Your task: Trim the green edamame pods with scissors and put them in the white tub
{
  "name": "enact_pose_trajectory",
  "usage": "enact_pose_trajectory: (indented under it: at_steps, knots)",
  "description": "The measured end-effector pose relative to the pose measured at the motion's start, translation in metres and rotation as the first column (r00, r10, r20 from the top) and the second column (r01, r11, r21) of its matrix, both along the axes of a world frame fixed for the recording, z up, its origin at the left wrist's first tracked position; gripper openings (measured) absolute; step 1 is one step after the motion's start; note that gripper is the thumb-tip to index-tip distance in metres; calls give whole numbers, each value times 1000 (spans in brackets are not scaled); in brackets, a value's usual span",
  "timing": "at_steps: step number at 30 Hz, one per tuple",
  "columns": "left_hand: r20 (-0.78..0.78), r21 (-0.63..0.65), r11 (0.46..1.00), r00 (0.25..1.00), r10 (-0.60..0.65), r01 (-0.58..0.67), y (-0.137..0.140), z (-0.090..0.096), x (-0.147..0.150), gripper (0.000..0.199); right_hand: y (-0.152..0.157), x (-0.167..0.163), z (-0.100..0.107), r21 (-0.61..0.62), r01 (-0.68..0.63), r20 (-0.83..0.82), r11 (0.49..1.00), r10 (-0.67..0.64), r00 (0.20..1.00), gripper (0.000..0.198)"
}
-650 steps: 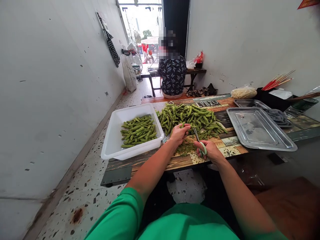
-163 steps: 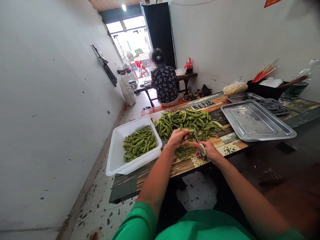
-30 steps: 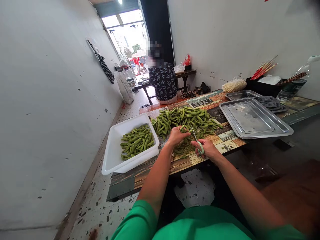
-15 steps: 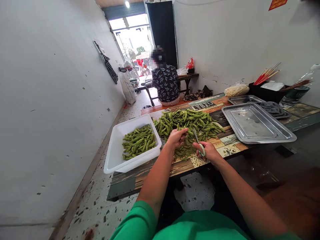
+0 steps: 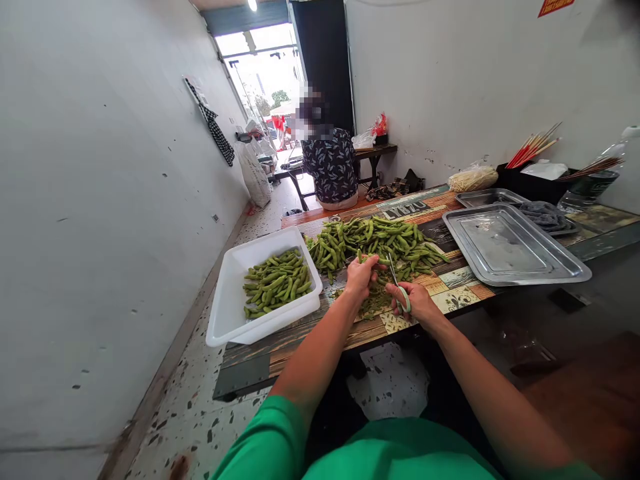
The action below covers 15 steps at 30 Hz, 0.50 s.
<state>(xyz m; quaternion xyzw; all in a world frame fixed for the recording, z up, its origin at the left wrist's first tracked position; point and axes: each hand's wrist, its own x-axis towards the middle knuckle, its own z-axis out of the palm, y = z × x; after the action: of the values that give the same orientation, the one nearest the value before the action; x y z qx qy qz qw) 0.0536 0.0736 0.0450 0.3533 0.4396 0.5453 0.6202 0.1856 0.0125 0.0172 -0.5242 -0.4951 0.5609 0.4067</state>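
Note:
My left hand [image 5: 361,275] is closed on a green edamame pod [image 5: 382,261], whose right end is close to the scissor blades. In my right hand [image 5: 413,301] is a pair of scissors [image 5: 403,299] with pale green handles, its blades pointing up and away from me. Just beyond both hands spreads a large heap of edamame pods [image 5: 373,233] on the patterned table [image 5: 300,333]. Small trimmings [image 5: 375,303] lie under my hands. A white plastic tub [image 5: 225,293] at the left holds more pods [image 5: 277,283].
A metal tray [image 5: 520,250] lies on the right of the table, with a black box [image 5: 530,183] of skewers and a bag of pale noodle-like strands [image 5: 473,179] behind it. A person [image 5: 330,167] sits farther off, back turned. A white wall [image 5: 100,200] runs along the left.
My left hand has moved slightly right, toward the scissors, bringing the pod's end up to the blades. My right hand has barely moved.

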Motion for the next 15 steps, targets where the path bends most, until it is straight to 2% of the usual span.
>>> enact_pose_trajectory:
  at_steps: [7, 12, 15]
  knots:
    - [2, -87, 996, 1000, -10, 10, -2, 2, 2, 19, 0, 0, 0, 9, 9, 23, 1000, -9, 1000, 41]
    - [-27, -96, 995, 999, -42, 40, -3, 3, 2, 19, 2, 3, -3, 7, 8, 36, 1000, -8, 999, 41]
    - [-87, -77, 997, 996, -24, 17, -3, 0, 4, 16, 4, 3, -8, 31, 21, 29, 999, -22, 999, 41]
